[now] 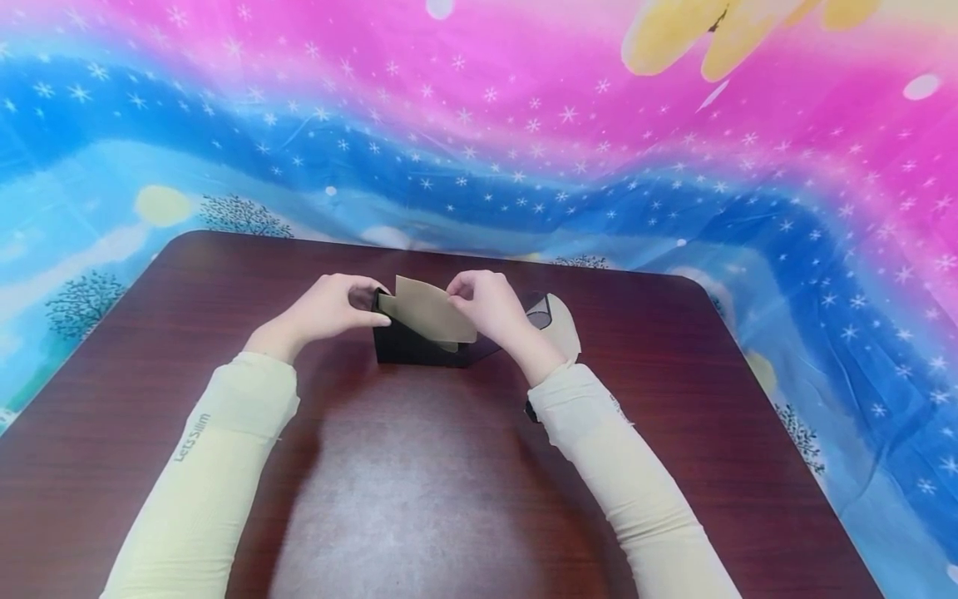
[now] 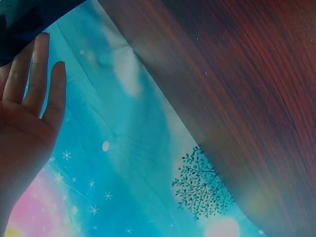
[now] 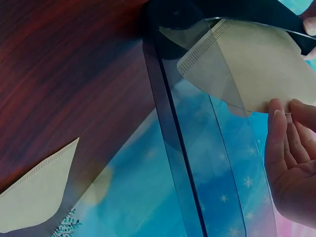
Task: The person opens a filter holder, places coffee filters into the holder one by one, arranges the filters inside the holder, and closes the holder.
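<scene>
Left hand grips a black box; right hand pinches a paper coffee filter.
The left thumb and fingers straddle the box's end, apparently to steady it; the paper coffee filter tilts at its opening, how deep I cannot tell. The clear lid stands open by the right wrist, likely crowding it. A second filter lies on the tabletop beyond.
</scene>
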### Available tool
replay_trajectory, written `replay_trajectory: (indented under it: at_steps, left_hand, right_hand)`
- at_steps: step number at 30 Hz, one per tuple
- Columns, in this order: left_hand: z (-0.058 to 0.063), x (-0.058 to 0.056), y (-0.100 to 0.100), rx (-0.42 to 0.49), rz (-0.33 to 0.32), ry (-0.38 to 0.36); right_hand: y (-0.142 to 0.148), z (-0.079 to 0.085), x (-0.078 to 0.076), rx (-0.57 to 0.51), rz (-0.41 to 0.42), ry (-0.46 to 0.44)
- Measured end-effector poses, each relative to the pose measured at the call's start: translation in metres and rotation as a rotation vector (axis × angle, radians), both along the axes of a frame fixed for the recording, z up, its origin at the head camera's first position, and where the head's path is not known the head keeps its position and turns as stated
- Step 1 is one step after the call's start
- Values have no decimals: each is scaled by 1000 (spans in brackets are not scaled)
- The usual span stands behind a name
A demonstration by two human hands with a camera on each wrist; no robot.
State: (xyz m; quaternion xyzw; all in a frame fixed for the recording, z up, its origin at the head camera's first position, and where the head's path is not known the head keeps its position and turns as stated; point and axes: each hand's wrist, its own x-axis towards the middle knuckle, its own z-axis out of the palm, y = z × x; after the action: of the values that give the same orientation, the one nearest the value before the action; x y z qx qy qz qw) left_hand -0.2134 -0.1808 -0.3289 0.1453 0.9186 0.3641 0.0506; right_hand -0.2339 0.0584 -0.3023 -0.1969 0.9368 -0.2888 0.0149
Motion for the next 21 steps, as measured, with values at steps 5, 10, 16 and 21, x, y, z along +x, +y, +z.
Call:
replay_trajectory:
  at_steps: [5, 10, 16, 21]
  left_hand:
    - [1, 0, 0, -3, 2, -2]
    - [2, 1, 0, -7, 7, -13]
    - [0, 1, 0, -5, 13, -16]
    - [0, 0, 0, -3, 9, -12]
  right_hand:
    - [-3, -4, -1, 12, 3, -2]
    - [-7, -9, -1, 24, 6, -7]
    - [-11, -13, 0, 44, 18, -1]
    - [-13, -15, 0, 49, 29, 7]
